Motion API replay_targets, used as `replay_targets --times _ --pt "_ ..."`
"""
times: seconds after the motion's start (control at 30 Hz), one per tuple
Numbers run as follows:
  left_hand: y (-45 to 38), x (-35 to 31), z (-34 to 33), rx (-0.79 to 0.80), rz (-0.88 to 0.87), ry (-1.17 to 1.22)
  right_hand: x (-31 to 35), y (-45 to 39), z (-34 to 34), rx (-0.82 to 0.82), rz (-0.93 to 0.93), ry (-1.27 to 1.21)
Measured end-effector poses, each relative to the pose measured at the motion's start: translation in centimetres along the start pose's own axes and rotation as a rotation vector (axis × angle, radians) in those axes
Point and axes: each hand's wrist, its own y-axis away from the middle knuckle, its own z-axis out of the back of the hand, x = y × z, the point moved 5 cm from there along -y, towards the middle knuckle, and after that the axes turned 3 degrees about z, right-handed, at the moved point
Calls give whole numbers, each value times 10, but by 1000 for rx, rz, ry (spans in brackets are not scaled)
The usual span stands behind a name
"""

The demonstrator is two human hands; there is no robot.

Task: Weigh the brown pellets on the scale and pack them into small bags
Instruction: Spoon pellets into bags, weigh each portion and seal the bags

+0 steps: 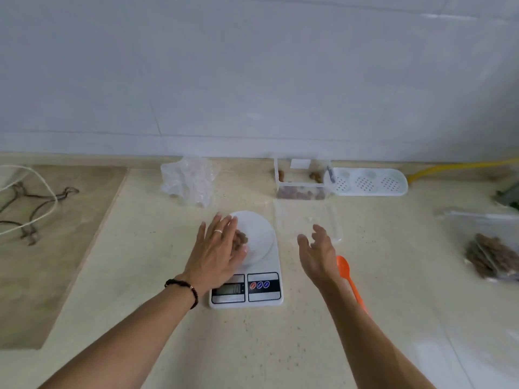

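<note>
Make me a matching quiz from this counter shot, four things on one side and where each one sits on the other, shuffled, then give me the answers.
Things:
1. orange spoon
2. brown pellets
3. filled bags
4. clear container

Places:
A. far right of the counter
B. by the wall, beside the white perforated tray
C. on the scale platform, at the left hand
D. flat on the counter, beside the right hand

Pairs: 1-D, 2-C, 3-A, 4-B

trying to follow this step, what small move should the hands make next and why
Probably the left hand should gather the brown pellets off the white digital scale: it already lies open over them, and the right hand hovers empty beside it.
</note>
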Motion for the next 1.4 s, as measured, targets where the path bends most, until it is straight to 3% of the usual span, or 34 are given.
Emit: replay_targets --times 0.13,0.23,0.37,0.47,0.57,0.7,0.9,1.13,1.3,1.4 --pt "-58 -9 2 87 -41 -19 -4 -31 -5 -24 -282 -360" --pt "-94 -19 -1 164 -63 7 1 -43 -17 20 -365 -499" --pt "-130 -31 -4 218 -53 156 19 -55 -18 109 -267 -461" --pt "-142 -36 9 213 8 448 32 -62 -5 92 -187 -444" --pt "-151 -41 41 162 69 692 47 -66 14 51 -135 -508" --pt "-153 -55 83 225 58 922 70 -62 40 79 -73 -651" --pt "-144 -84 122 258 -8 1046 100 -44 84 92 -1 -797" --pt "-128 -137 159 205 -84 1100 116 -28 152 -149 159 -506" --pt "-118 -167 172 145 -111 1075 124 -13 184 -71 208 -639" --pt "-105 -197 180 123 -124 1070 122 -10 207 -77 277 -526"
